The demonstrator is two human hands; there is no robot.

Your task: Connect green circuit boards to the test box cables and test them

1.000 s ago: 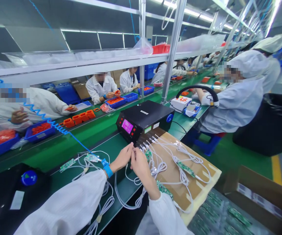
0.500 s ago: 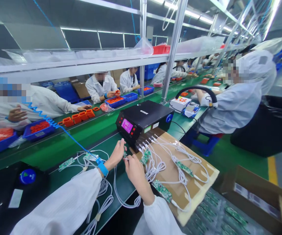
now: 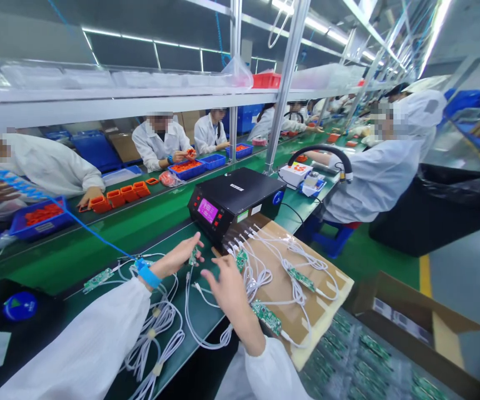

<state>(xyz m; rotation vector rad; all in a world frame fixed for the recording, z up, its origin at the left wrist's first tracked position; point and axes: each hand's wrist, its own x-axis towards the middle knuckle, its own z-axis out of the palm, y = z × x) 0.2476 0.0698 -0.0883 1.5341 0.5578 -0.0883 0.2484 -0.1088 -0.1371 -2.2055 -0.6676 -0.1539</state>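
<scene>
Head view, single entry.

- Left hand (image 3: 176,257): stretched forward over the green desk (image 3: 163,239), fingers spread and nearly straight. A small circuit board (image 3: 193,257) sits at the thumb and forefinger; whether it is pinched or only touched cannot be told. A blue wrist strap (image 3: 148,274) circles the wrist, with a blue coiled cord (image 3: 35,194) running off to the left.
- Right hand (image 3: 226,284): just beside the left, palm down and fingers loosely half open. Nothing is seen in its hold.
- White cable (image 3: 189,289): trails from the small circuit board toward the person, between the two hands (more white cables lie bundled near the left sleeve).
- Black tester (image 3: 244,194): just beyond the hands, pink screen lit and a row of white leads plugged into its front.
- Cardboard sheet (image 3: 319,303): to the right of the hands, carrying further green boards and leads.
- Conveyor (image 3: 110,233): behind the desk, with orange parts (image 3: 119,197) on it.
- Co-workers (image 3: 159,144): in white coats, seated along the far side.
</scene>
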